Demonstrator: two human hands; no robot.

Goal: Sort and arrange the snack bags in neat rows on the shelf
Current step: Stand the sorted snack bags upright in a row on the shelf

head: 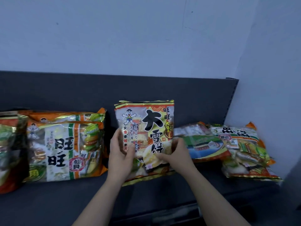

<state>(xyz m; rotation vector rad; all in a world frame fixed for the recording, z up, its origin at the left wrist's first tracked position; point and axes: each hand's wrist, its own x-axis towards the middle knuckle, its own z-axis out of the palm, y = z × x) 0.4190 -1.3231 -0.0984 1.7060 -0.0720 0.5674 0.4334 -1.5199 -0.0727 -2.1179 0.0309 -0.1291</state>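
Gold-edged bag [146, 126] held upright on the shelf [146, 203], sorting roughly half done.

Left grip [121, 154] curls round the bag's left edge and right grip [174, 154] pinches its lower right side, thumbs on the front. The bag stands on its bottom seam between them, facing out, and looks close to placed though not yet released. Just left of the left grip, orange bags [65, 147] already stand one behind another in a file, with one more bag [9, 152] past them at the frame edge; that side seems done. Right of the right grip a heap [241, 149] of mixed bags lies flat and overlapping, a green-and-blue one [203, 146] nearest. These appear to be the work left: each wants sorting by kind and standing up in a row.
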